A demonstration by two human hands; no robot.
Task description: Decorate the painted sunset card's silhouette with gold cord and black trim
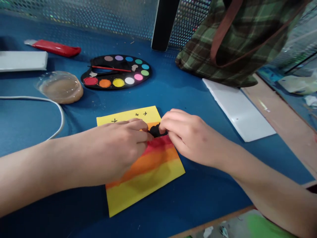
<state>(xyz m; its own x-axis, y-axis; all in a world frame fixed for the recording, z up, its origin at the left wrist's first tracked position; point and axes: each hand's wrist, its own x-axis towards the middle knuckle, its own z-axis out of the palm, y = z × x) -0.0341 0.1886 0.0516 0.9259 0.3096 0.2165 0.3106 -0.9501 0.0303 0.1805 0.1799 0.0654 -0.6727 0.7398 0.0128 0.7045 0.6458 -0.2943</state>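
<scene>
A sheet of paper (158, 172) painted in yellow, orange and red bands lies at a slant on the blue table. Small black bird-like marks run along its top strip. A flat black piece (155, 131) with a bumpy upper edge rests on the upper middle of the sheet, just above the red band. From the left, my left hand (121, 145) has its fingers closed at the black piece's left end and covers much of the sheet. Opposite it, my right hand (189, 135) pinches the right end. Both sets of fingertips are partly hidden.
Behind the sheet lie a black paint palette (85, 75) with a thin red brush (111, 68) across it, a cup of brownish water (60, 87) and a red box cutter (55, 47). A white cable (61, 115) curves at left. A plaid bag (237, 43) and a white board (240, 112) are at right.
</scene>
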